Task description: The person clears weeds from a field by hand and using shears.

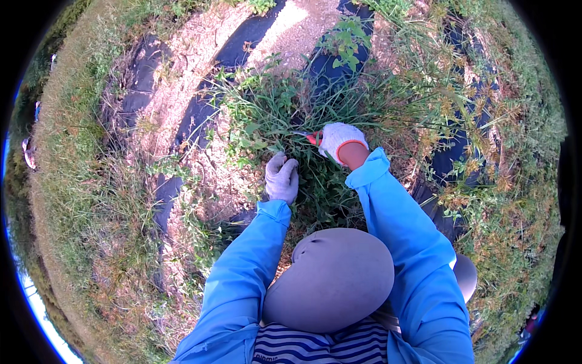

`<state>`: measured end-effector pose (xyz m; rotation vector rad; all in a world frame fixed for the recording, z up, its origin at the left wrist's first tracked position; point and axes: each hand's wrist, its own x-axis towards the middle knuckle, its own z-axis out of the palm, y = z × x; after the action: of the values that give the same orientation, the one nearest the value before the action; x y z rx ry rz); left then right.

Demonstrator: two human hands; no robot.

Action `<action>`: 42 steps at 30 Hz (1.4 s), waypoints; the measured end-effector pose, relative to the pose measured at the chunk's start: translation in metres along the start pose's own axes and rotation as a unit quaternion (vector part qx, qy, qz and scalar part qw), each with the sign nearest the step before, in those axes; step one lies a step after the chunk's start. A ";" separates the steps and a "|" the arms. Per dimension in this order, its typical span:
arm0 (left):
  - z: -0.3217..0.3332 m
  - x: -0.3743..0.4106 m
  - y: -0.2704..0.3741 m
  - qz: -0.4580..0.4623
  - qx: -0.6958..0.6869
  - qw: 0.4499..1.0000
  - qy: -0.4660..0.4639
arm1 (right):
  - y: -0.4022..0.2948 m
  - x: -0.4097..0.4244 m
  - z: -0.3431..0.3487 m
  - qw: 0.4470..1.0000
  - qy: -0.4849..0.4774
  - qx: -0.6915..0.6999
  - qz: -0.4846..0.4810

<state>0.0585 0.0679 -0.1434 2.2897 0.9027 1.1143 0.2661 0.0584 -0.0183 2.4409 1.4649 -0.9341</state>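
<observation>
My right hand (344,142), in a white knit glove with a red-edged cuff, grips red-handled shears (313,137). Their pale metal blades point left into a clump of long green grass and leafy weeds (282,102). Lower and to the left, my left hand (282,178) wears a greyish knit glove. Its fingers are curled at the edge of the same clump, close to some broad leaves. Whether a stem is between those fingers cannot be made out. Darker foliage (318,191) fills the gap between both hands.
Strips of black ground-cover sheet (193,116) run over pale, dry soil (200,177). A leafy plant (348,43) stands on one strip ahead. Tall grass with brownish seed heads (473,136) grows at right. My bent knee (341,277) is just below my hands.
</observation>
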 end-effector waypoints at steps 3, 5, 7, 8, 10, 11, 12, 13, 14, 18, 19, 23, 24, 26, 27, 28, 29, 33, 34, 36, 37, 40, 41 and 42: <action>0.001 0.000 0.001 -0.002 -0.001 1.000 0.000 | -0.006 0.002 -0.009 0.998 0.017 -0.053 -0.014; 0.002 0.000 0.001 -0.004 -0.006 1.000 0.002 | -0.013 0.003 -0.015 0.996 0.018 -0.079 -0.043; 0.002 0.000 0.000 -0.003 -0.004 1.000 0.001 | -0.024 0.004 -0.020 0.994 0.005 -0.097 -0.046; 0.002 0.000 -0.001 -0.003 -0.002 1.000 0.001 | -0.029 0.006 -0.020 0.994 0.006 -0.101 -0.044; 0.001 -0.002 -0.003 -0.002 -0.006 1.000 0.001 | -0.037 0.009 -0.021 0.992 0.013 -0.107 -0.058; 0.001 -0.001 -0.003 -0.001 -0.010 1.000 0.000 | -0.039 0.011 -0.021 0.992 0.011 -0.112 -0.064; 0.001 -0.001 -0.003 0.005 -0.007 1.000 -0.003 | -0.043 0.013 -0.021 0.991 0.009 -0.118 -0.069; 0.001 -0.001 -0.003 0.011 -0.005 1.000 -0.006 | -0.046 0.015 -0.021 0.990 0.007 -0.123 -0.075; 0.001 0.000 -0.003 0.017 -0.001 1.000 -0.008 | -0.050 0.018 -0.019 0.988 0.004 -0.137 -0.071; 0.000 -0.002 0.004 -0.034 0.010 0.999 -0.017 | -0.066 0.024 -0.009 0.988 -0.005 -0.144 -0.062; 0.001 -0.003 0.005 -0.049 0.002 0.999 -0.016 | -0.067 0.024 -0.007 0.988 -0.004 -0.137 -0.068; 0.001 -0.006 0.002 -0.071 -0.011 0.997 -0.024 | -0.066 0.016 -0.004 0.993 0.015 -0.079 -0.089; 0.001 -0.006 0.000 -0.059 -0.001 0.998 -0.023 | -0.065 0.012 -0.007 0.993 0.014 -0.072 -0.097; 0.000 -0.005 -0.001 -0.034 0.015 0.999 -0.022 | -0.061 0.008 -0.008 0.993 0.020 -0.060 -0.104; 0.001 -0.004 -0.001 -0.033 0.015 0.999 -0.024 | -0.057 0.006 -0.005 0.993 0.027 -0.056 -0.104; 0.002 -0.004 0.000 -0.033 0.014 0.999 -0.026 | -0.053 0.005 -0.003 0.993 0.034 -0.051 -0.104; 0.001 -0.004 0.000 -0.032 0.016 0.999 -0.027 | -0.050 0.004 -0.001 0.994 0.036 -0.047 -0.093; 0.001 -0.002 -0.003 0.000 0.002 1.000 0.004 | -0.037 -0.010 -0.001 0.998 0.037 -0.022 -0.050; -0.001 -0.003 -0.003 -0.008 0.001 1.000 0.004 | -0.036 -0.014 -0.001 0.999 0.026 -0.019 -0.037; 0.000 0.004 0.003 -0.016 -0.010 1.000 0.006 | -0.022 -0.018 -0.002 1.000 0.019 -0.009 -0.012; -0.001 0.006 0.007 -0.029 -0.012 1.000 -0.004 | -0.013 -0.021 -0.003 1.000 0.011 -0.016 -0.005; -0.013 0.014 0.011 -0.063 -0.027 0.997 -0.032 | 0.002 -0.048 -0.022 0.999 0.010 -0.031 -0.001; -0.018 0.018 0.014 -0.065 -0.033 0.996 -0.044 | 0.010 -0.057 -0.029 0.999 0.018 -0.040 -0.001; -0.023 0.025 0.019 -0.071 -0.042 0.995 -0.060 | 0.020 -0.061 -0.036 0.999 0.020 -0.049 0.002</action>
<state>0.0585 0.0746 -0.1052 2.1617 0.9383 0.9269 0.2782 0.0170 0.0416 2.4051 1.4807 -0.7954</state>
